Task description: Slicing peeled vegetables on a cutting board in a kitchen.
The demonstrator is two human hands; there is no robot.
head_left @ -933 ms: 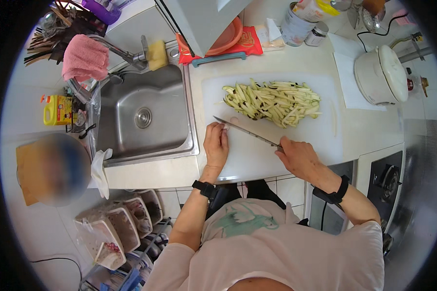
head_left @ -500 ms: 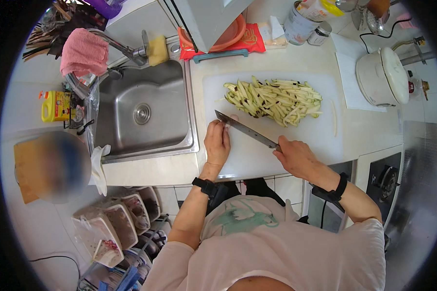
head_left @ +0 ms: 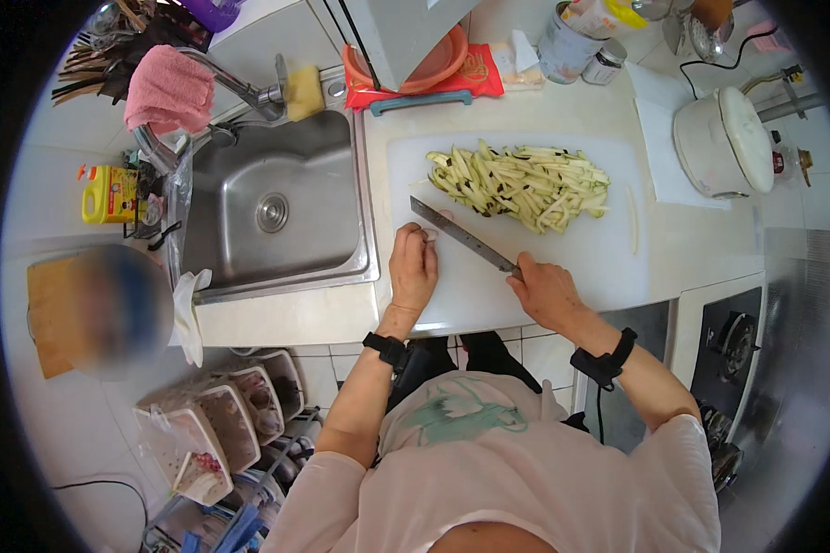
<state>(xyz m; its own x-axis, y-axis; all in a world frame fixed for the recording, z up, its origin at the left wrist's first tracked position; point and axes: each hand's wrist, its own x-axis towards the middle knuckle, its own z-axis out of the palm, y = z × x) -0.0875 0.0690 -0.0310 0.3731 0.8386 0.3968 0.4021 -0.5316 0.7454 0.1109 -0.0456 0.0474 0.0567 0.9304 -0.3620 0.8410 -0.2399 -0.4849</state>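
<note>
My right hand (head_left: 548,293) is closed round the handle of a kitchen knife (head_left: 464,237). Its dark, straight blade slants up and left across the white cutting board (head_left: 489,295), the tip just beyond my left fingers. With curled fingertips, my left hand (head_left: 414,267) pins a small pale piece (head_left: 431,235) to the board's left side; it looks like a garlic clove, partly hidden by the fingers. Another bit of the same colour shows behind the blade. Farther back on the board lies a heap of pale green strips with dark skin edges (head_left: 526,187), and one loose strip (head_left: 632,219) sits to its right.
On the left is a steel sink (head_left: 272,166) with a tap and a pink cloth (head_left: 169,88). An orange basin (head_left: 433,64), a can (head_left: 570,41) and a jar (head_left: 605,64) stand behind the board. At the right are a white pot (head_left: 724,143) and a gas hob (head_left: 736,341).
My right hand has shifted slightly left, and the knife blade stands a little farther from my left fingertips. My left hand stays on the pale piece.
</note>
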